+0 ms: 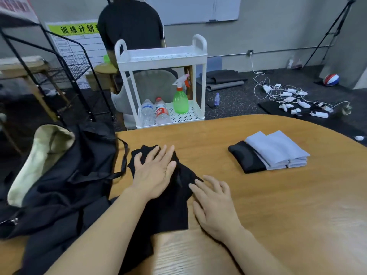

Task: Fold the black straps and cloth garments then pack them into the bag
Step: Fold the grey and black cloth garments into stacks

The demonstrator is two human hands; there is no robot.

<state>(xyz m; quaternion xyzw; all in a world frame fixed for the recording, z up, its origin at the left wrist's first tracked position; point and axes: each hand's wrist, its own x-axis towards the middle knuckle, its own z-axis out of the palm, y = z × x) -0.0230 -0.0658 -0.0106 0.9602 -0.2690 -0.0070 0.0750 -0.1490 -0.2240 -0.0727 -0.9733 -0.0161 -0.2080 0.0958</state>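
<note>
Black cloth (164, 201), soft and rumpled, lies on the wooden table (278, 205) under both hands. The left hand (154, 171) lies flat on its far part, fingers straight and slightly spread; the right hand (215, 205) rests beside it, fingers straight and apart, their tips touching the cloth's right edge. Left of the left hand's fingers slumps the black bag (59, 185), mouth gaping, showing a pale beige lining (39, 159); I cannot tell what lies inside. Its thin black strap (124, 155) loops just left of those fingers. Well right of the right hand's fingers sits a neat folded stack (270, 151), grey-blue cloth over black. Beyond the fingertips, past the table's rounded edge, stands a white plastic cart (161, 80); its perforated lower shelf holds two clear water bottles (155, 113) and a green spray bottle (180, 98). Behind it, a person in black (130, 24) faces away. White chargers and cables (288, 98) litter the dark speckled floor.
</note>
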